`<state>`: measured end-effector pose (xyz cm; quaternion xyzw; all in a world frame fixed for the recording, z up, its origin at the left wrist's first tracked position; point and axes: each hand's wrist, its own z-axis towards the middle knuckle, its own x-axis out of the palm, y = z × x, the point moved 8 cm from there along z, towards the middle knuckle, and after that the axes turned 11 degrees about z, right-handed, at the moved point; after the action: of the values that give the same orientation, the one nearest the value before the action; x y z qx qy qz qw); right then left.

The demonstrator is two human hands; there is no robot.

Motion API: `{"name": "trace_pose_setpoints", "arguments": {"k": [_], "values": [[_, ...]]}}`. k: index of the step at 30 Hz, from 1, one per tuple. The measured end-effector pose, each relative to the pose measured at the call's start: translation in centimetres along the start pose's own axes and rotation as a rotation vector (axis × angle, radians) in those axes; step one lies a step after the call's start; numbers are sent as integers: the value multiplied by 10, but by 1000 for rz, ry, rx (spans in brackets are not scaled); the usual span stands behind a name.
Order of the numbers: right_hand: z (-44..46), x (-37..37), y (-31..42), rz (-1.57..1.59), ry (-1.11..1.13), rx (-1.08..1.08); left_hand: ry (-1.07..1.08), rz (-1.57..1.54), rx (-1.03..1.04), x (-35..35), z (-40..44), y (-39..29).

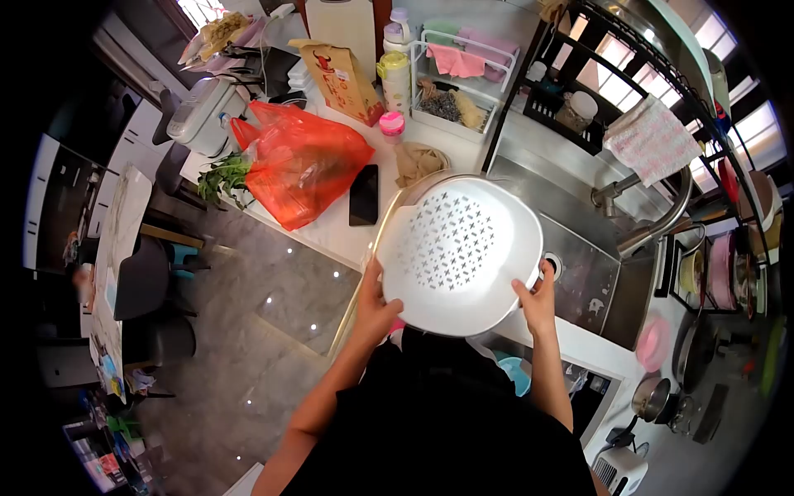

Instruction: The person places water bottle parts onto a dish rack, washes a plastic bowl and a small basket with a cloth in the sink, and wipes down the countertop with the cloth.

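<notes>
A white colander (459, 240) with small cross-shaped holes is held up in front of me, over the counter's front edge and the near side of the sink. My left hand (377, 302) grips its left rim, thumb on the inner face. On the opposite rim my right hand (538, 296) is closed in the same way. Both hands' other fingers are partly hidden behind the colander. Behind its left side shows a pale, gold-edged rim that I cannot identify. A crumpled beige cloth (420, 163) lies just beyond the colander, beside a black phone (364, 195).
A red plastic bag (306, 161) with leafy greens (227, 178) sits left on the counter. The steel sink (591, 285) and its faucet (645, 215) are at right. A brown paper bag (341, 80), bottles and a white rack (455, 112) stand behind.
</notes>
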<state>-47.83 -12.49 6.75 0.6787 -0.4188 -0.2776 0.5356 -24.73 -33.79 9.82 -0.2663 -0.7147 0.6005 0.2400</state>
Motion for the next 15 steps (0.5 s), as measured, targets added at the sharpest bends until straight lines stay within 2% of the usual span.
{"name": "trace_pose_setpoints", "arguments": {"k": [1, 3, 5, 7, 9, 10, 12, 15], "values": [[9, -9, -12, -1, -9, 5, 48, -37, 71, 12, 2, -15], [32, -41, -9, -110, -54, -166, 88, -76, 142, 30, 8, -37], [35, -63, 24, -144, -141, -101, 146, 320, 458, 51, 11, -71], [45, -112, 25, 340, -180, -370, 206, 293, 846, 74, 11, -87], [23, -131, 37, 273, -258, -394, 204, 343, 1034, 94, 8, -99], [6, -137, 37, 213, -287, -373, 184, 349, 1034, 98, 14, -96], [-21, -145, 35, 165, -314, -350, 190, 514, 1176, 113, 18, -88], [-43, -155, 33, 144, -332, -333, 74, 465, 1119, 115, 21, -97]]}}
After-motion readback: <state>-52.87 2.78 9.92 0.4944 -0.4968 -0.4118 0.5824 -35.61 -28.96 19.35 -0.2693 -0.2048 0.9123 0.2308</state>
